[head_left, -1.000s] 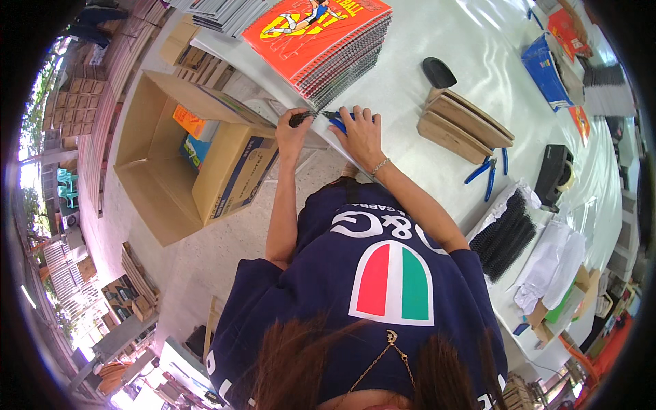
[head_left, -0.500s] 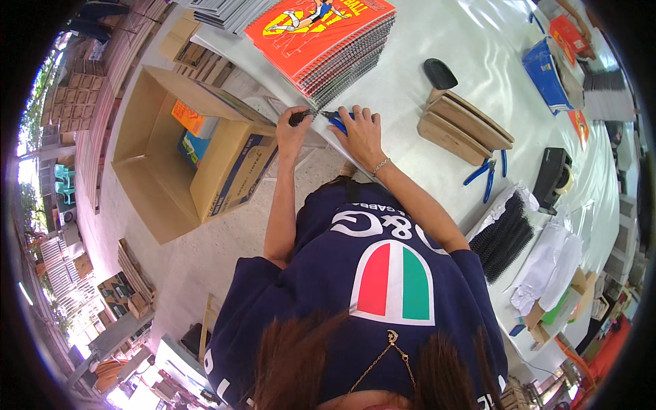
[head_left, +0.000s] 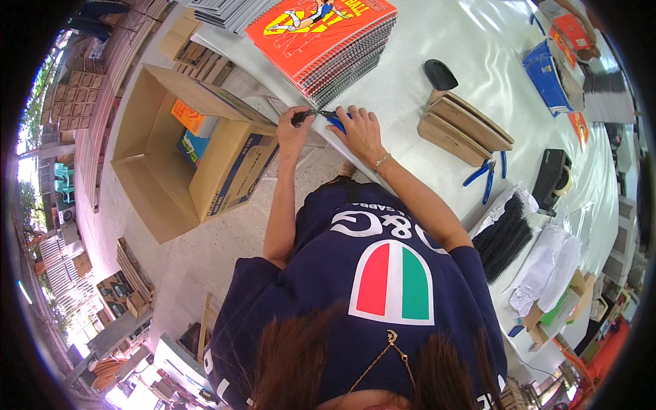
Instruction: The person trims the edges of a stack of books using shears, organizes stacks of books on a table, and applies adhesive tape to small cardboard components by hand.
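- At the near edge of the counter (head_left: 403,89), the left hand (head_left: 292,131) pinches a small dark, wiry piece (head_left: 298,119) between curled fingers; its exact form is too small to tell.
- Just beside it, the right hand (head_left: 359,133) is wrapped around blue-handled pliers (head_left: 337,121), whose nose points toward the dark piece; whether the two touch cannot be told.
- Directly beyond the hands, a tall stack of spiral-bound notebooks (head_left: 318,41) with red covers, the coils facing the pliers.
- Right of the stack, on the pale, glossy surface: a black dish-like object (head_left: 439,75), a brown block-like holder (head_left: 465,130) and, near its end, a second pair of blue-handled pliers (head_left: 489,181).
- Farther right, a black tape dispenser (head_left: 552,179), a bundle of black coils (head_left: 504,236) on white wrapping, and a blue box (head_left: 545,76).
- Left of the counter, an open cardboard carton (head_left: 236,171) containing orange and blue items.
- Around the workplace, a pale speckled floor (head_left: 181,263); at the far left, wooden crates (head_left: 78,102) and green chairs (head_left: 63,179).
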A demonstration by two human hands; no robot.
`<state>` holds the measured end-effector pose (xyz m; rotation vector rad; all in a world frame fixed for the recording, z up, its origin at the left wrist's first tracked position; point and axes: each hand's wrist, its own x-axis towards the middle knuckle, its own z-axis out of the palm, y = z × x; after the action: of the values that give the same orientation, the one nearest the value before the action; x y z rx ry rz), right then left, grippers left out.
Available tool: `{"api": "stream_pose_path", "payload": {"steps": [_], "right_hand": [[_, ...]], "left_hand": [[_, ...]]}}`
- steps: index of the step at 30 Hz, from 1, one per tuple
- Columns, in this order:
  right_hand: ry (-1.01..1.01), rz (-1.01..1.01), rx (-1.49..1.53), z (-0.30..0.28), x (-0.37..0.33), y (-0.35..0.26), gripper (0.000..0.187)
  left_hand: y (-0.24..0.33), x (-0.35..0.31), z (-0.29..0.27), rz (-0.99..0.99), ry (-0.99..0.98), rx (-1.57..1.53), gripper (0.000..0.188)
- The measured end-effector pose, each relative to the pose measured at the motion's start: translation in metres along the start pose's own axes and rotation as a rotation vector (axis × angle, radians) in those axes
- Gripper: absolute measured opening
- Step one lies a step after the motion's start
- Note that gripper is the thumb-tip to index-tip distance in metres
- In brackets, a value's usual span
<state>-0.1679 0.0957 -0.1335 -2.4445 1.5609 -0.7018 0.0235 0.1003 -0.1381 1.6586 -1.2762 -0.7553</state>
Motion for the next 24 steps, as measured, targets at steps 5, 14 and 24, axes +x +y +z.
{"api": "stream_pose_path", "payload": {"steps": [5,14,24], "right_hand": [[-0.026,-0.007,0.001,0.005,0.004,0.003,0.038],[-0.073,0.03,-0.014,-0.001,0.0,0.006,0.04],[0.263,0.169,-0.197,-0.055,-0.051,0.021,0.049]], "left_hand": [[0.008,0.0,-0.001,0.114,0.001,0.101,0.025],[0.017,0.001,-0.002,0.028,-0.12,0.119,0.026],[0.034,-0.027,0.019,0.135,-0.194,0.175,0.021]]}}
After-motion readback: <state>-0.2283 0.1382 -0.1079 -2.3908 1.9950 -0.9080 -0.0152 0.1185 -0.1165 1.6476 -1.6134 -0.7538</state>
